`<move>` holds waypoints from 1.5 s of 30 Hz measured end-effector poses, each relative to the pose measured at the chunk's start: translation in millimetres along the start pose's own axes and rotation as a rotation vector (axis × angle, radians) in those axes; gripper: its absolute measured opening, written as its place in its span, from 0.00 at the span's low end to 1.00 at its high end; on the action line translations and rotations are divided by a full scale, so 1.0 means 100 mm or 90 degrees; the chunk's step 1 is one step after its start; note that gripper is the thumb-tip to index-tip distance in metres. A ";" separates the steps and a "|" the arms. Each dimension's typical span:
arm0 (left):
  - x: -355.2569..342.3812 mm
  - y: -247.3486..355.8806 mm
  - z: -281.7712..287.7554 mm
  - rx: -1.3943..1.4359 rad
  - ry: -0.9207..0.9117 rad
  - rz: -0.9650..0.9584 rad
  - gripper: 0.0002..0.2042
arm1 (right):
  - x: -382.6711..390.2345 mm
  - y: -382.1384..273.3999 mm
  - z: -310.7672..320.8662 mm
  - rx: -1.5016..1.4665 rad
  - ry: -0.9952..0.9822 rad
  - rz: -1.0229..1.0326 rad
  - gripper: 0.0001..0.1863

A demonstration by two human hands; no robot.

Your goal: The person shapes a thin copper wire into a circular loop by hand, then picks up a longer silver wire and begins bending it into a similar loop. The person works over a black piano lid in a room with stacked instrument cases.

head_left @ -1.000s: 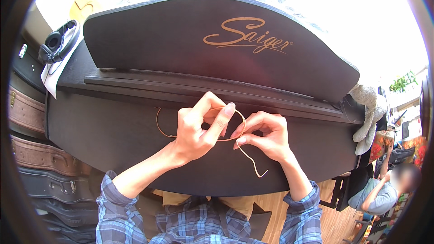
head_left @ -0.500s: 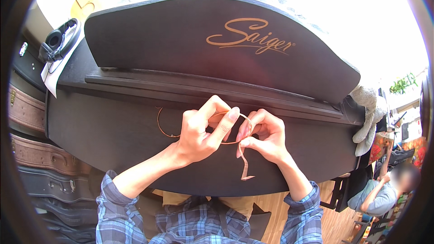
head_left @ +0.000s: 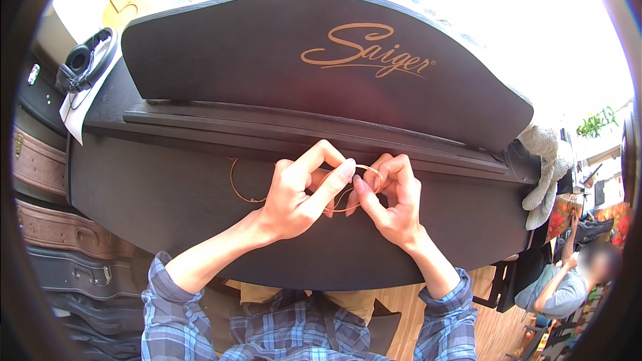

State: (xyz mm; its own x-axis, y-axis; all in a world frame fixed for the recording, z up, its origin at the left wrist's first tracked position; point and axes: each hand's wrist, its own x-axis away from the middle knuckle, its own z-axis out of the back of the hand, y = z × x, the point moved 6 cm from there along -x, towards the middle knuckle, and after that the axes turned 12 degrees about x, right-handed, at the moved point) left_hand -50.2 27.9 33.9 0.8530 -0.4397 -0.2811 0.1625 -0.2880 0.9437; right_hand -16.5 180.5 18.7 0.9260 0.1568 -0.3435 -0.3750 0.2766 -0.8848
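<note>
Between my hands is a loop of thin bronze-coloured guitar string [head_left: 339, 211], held above a black piano's closed lid [head_left: 187, 194]. My left hand [head_left: 301, 194] pinches the loop's upper left side between thumb and index finger. On the right, my right hand [head_left: 391, 200] has its thumb and fingers closed on the loop's other side. Another curved length of bronze string [head_left: 233, 178] lies on the lid left of my left hand, with a tiny bead-like piece on it; my hand hides whether it joins the loop.
A tall music desk [head_left: 234, 53] with gold lettering rises behind my hands. Headphones [head_left: 80, 60] lie on paper at the far left, above stacked instrument cases [head_left: 60, 227]. A grey plush toy [head_left: 545, 167] hangs over the right end; a person [head_left: 565, 287] is beyond it.
My right thumb has moved up along the string. The loose end that dangled below my right hand no longer hangs there. My left hand keeps its pinch, nearly still.
</note>
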 end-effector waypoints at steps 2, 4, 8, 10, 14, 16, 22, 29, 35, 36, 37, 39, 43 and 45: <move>0.00 -0.03 0.01 0.030 0.008 0.039 0.07 | 0.00 0.00 0.00 -0.021 -0.006 -0.020 0.13; 0.00 -0.05 0.02 0.061 0.010 0.067 0.07 | 0.00 0.01 -0.01 -0.092 -0.017 -0.061 0.12; -0.01 -0.07 0.02 0.103 0.007 0.087 0.07 | 0.01 -0.01 -0.05 -0.210 -0.043 -0.091 0.10; -0.01 -0.08 0.02 0.107 0.008 0.087 0.07 | 0.00 -0.02 -0.06 -0.215 -0.069 -0.093 0.09; 0.00 -0.09 0.01 0.106 0.006 0.086 0.07 | -0.01 -0.01 -0.05 -0.240 -0.089 -0.119 0.08; 0.00 -0.10 0.02 0.108 0.008 0.092 0.07 | 0.00 -0.01 -0.04 -0.278 -0.094 -0.146 0.08; 0.00 -0.10 -0.01 0.107 0.003 0.096 0.08 | 0.04 0.01 -0.06 -0.370 -0.074 -0.228 0.14; 0.00 -0.11 -0.03 0.128 -0.028 0.123 0.09 | 0.05 -0.01 -0.09 -0.422 -0.134 -0.186 0.16; 0.01 -0.12 -0.04 0.134 -0.023 0.135 0.09 | 0.05 0.01 -0.09 -0.521 -0.161 -0.140 0.17; 0.01 -0.12 -0.04 0.136 -0.024 0.133 0.09 | 0.04 0.01 -0.09 -0.534 -0.167 -0.125 0.17; 0.01 -0.12 -0.04 0.142 -0.023 0.132 0.09 | 0.03 0.00 -0.08 -0.554 -0.170 -0.109 0.18; 0.00 -0.11 -0.04 0.137 -0.024 0.136 0.09 | 0.03 0.00 -0.09 -0.572 -0.189 -0.093 0.20; 0.00 -0.09 -0.03 0.137 -0.030 0.136 0.09 | 0.01 -0.03 -0.10 -0.638 -0.213 -0.072 0.22; 0.00 -0.09 -0.03 0.147 -0.032 0.145 0.09 | 0.01 -0.02 -0.09 -0.553 -0.190 -0.100 0.22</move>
State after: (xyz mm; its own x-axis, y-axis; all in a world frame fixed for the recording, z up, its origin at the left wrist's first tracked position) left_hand -50.0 32.5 25.6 0.8284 -0.5543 -0.0802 -0.1517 -0.3599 0.9206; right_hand -14.4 171.9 17.1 0.8685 0.4481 -0.2120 0.0288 -0.4725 -0.8809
